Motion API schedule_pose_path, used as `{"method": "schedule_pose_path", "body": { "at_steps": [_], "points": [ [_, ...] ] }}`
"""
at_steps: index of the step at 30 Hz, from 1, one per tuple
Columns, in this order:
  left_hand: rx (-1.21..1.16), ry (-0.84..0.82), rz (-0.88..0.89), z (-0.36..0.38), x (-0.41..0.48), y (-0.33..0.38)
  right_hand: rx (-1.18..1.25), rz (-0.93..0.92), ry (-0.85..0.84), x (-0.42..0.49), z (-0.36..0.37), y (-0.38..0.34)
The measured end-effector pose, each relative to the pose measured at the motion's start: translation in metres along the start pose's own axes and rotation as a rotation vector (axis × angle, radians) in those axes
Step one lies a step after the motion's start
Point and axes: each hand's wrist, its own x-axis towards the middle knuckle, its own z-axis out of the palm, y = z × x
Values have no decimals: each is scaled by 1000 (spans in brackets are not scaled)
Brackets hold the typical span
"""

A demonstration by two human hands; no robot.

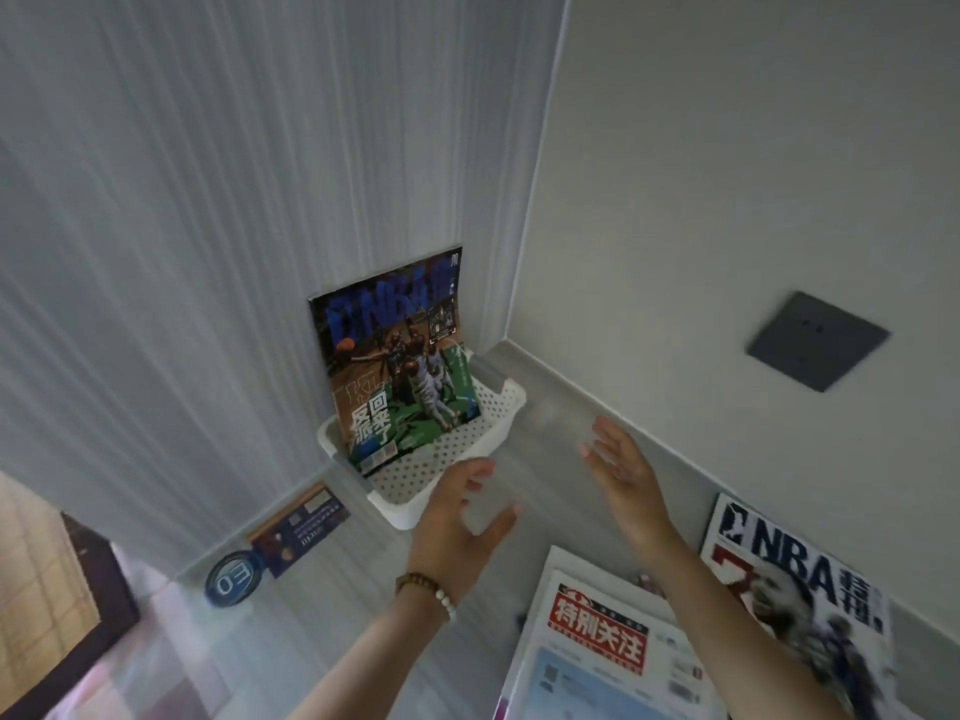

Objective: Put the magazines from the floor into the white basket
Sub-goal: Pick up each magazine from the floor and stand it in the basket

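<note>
Leaning on the far striped wall, a blue-"NBA" magazine is stood upright in the white basket, which is set on the floor in the far corner. Two more are left on the near-right floor: a red-title magazine headed 特别关注, and to its right by the skirting a white "NBA" magazine, partly crossed by the right forearm. The left hand is held over the basket's near corner and the right hand just right of it. On both hands the fingers are spread and nothing is gripped. A beaded bracelet is worn on the left wrist. A round blue tag, read as a mirrored "03", and a dark card are seen on the left floor. A grey wall plate is fixed to the right wall.
</note>
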Motion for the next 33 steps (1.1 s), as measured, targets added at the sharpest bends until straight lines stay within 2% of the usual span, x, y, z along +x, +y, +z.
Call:
{"method": "schedule_pose_path", "body": {
  "at_steps": [3, 7, 11, 13, 15, 18, 20, 24, 28, 33],
  "points": [
    [63, -217, -94, 30, -25, -10, -19, 116, 57, -53, -26, 28],
    [172, -427, -192, 55, -52, -32, -31, 275, 172, -119, -44, 58],
    [193, -604, -200, 68, -78, -48, 40, 344, 282, -178, -48, 75],
    [251, -622, -166, 72, -94, -54, 81, 347, 344, -202, -47, 83],
    [267, -585, -210, 73, -102, -58, 69, 370, 398, -218, -45, 90],
    [40, -547, -393, 71, -100, -55, 81, 406, 453, -239, -37, 93],
    [-42, -572, -440, 68, -97, -51, 108, 407, 502, -247, -33, 94],
    [23, -731, -340, 62, -114, -44, 289, 448, 529, -254, -26, 95],
    [-49, -661, -291, 49, -120, -34, 290, 458, 527, -256, -22, 86],
    [-222, -596, -190, 17, -89, -11, 326, 432, 372, -235, -20, 62]
  ]
}}
